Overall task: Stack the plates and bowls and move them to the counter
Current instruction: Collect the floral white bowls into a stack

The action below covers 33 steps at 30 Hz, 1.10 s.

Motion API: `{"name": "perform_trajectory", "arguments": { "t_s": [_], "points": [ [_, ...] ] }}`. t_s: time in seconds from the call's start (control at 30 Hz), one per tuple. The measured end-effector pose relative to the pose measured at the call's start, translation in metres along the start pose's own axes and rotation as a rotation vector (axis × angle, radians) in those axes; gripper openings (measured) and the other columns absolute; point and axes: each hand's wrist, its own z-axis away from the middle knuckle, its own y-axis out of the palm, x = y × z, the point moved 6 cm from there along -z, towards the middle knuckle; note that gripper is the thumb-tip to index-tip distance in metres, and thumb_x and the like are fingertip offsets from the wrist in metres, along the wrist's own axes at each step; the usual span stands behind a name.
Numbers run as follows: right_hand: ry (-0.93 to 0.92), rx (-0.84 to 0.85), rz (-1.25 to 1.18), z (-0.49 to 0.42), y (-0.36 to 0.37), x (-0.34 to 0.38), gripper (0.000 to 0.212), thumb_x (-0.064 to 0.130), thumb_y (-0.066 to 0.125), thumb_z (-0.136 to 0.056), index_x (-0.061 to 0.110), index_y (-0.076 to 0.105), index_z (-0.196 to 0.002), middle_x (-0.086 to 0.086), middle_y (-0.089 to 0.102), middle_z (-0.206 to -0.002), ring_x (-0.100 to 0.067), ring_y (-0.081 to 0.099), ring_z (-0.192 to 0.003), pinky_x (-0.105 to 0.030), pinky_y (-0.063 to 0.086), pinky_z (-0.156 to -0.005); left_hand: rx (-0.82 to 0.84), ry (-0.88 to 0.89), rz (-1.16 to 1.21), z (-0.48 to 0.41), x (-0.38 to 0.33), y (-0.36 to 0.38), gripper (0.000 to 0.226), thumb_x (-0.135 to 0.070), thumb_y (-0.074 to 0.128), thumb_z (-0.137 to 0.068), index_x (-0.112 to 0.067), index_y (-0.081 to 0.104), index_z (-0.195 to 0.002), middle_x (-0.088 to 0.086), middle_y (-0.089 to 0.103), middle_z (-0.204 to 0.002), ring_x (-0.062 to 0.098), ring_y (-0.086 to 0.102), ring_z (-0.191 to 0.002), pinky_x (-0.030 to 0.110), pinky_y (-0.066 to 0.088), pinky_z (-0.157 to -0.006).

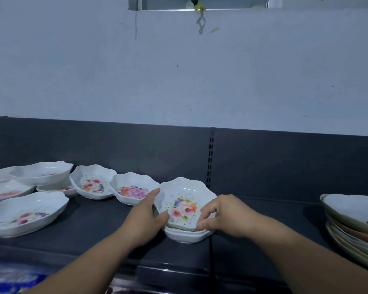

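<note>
Item: floral bowl (pixel 185 205), rim pinched by left hand (pixel 146 217) and right hand (pixel 219 215), nested atop small stack (pixel 187 236). Stacking apparently underway; likely next, the neighbouring bowl (pixel 134 190) at ten o'clock.

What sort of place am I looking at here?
Likely a shop or storeroom: a dark metal shelf with a slotted upright, many matching white scalloped floral bowls, and a stack of plain oval dishes.
</note>
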Motion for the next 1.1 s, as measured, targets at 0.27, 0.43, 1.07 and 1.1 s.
{"name": "perform_trajectory", "arguments": {
  "t_s": [0.27,0.43,1.07,1.1],
  "points": [
    [0.018,-0.030,0.034,0.007,-0.010,0.004,0.015,0.054,0.072,-0.078,0.039,0.075,-0.082,0.028,0.053,-0.053,0.003,0.041,-0.061,-0.017,0.032,-0.057,-0.015,-0.008,0.038,0.006,-0.004,-0.001,0.066,-0.027,0.056,-0.090,-0.030,0.026,-0.148,-0.017,0.046,-0.102,0.007,0.052,-0.095,0.019,0.034,-0.085],
    [0.055,-0.073,0.085,0.006,-0.013,0.000,0.025,0.059,0.072,-0.074,0.040,0.075,-0.090,0.023,0.055,-0.078,0.000,0.048,-0.078,-0.025,0.047,-0.077,-0.016,0.042,0.044,0.006,-0.006,0.000,0.065,-0.025,0.057,-0.090,-0.025,0.028,-0.148,-0.008,0.049,-0.137,0.000,0.051,-0.090,0.017,0.034,-0.089],
    [0.026,-0.161,-0.001,-0.040,0.013,0.062,0.036,0.052,0.071,-0.079,0.037,0.068,-0.112,0.016,0.063,-0.119,-0.005,0.062,-0.106,-0.030,0.051,-0.091,-0.255,-0.030,-0.122,-0.022,0.049,-0.076,0.059,-0.028,0.057,-0.089,-0.018,0.037,-0.143,0.000,0.039,-0.149,0.016,0.036,-0.136,0.030,0.030,-0.109],
    [0.013,-0.156,-0.003,-0.046,0.017,0.069,0.038,0.051,0.071,-0.080,0.036,0.067,-0.115,0.017,0.062,-0.121,-0.006,0.060,-0.109,-0.029,0.050,-0.091,-0.256,-0.033,-0.131,-0.025,0.054,-0.082,0.058,-0.027,0.057,-0.089,-0.018,0.037,-0.143,0.001,0.039,-0.148,0.015,0.035,-0.137,0.030,0.030,-0.109]
  ]
}}
